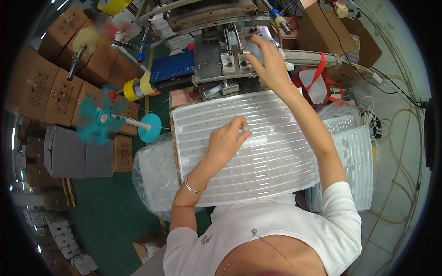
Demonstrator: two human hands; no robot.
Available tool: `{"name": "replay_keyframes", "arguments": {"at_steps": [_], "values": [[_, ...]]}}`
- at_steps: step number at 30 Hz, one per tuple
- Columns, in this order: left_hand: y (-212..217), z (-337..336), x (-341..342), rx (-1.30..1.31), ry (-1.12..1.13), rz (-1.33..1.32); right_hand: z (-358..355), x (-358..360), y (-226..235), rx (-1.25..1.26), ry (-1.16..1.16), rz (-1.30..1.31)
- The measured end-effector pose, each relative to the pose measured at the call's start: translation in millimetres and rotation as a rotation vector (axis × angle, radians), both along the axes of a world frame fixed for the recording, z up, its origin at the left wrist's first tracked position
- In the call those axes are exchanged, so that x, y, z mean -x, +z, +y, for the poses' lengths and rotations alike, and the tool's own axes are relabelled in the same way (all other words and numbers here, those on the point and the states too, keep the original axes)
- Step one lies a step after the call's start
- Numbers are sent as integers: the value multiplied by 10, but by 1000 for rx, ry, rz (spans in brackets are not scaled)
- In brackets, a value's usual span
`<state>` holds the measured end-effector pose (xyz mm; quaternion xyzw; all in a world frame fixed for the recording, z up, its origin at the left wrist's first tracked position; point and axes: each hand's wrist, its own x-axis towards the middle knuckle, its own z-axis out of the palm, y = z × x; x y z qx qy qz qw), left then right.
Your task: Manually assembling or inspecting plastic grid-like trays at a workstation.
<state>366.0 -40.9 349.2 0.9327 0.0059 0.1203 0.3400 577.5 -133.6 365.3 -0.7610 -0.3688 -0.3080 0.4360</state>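
My left hand [224, 143] hovers over a large white ribbed tray [276, 165] that lies in front of me. Its thumb and forefinger are closed on a small clear plastic piece [244, 130], whose exact kind I cannot make out. Rows of similar clear pieces appear to lie in the tray's grooves. Beyond the tray, my right hand [271, 66] reaches over the metal bed of a bench machine [209, 60]. Its thumb and forefinger are spread, with nothing visible between them. Beside those fingers, a clear piece [232, 37] sits between two metal rods of the fixture.
A heavy machine head [212, 16] overhangs the fixture. At left stand a teal fan [103, 118], yellow tape rolls [132, 90] and stacked cartons [64, 96]. Plastic-wrapped trays [352, 161] lie at right, below a red-strapped bag [313, 85] and cables. Another wrapped bundle [156, 170] lies left.
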Motion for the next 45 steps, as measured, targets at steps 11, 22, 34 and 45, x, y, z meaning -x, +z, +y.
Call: {"name": "replay_keyframes", "arguments": {"at_steps": [11,22,34,45], "values": [[-748,-87,176,-401,-260,14,-1201,1052,-700,931,509,144],[-700,-415,-134,-202,-257,-129,-1210,1064,-834,977,451,129],[-891,-311,-33,-340,-234,-51,-1209,1019,-852,892,471,209],[-879,-244,53,-348,-249,-16,-1193,1062,-890,894,473,218]]}}
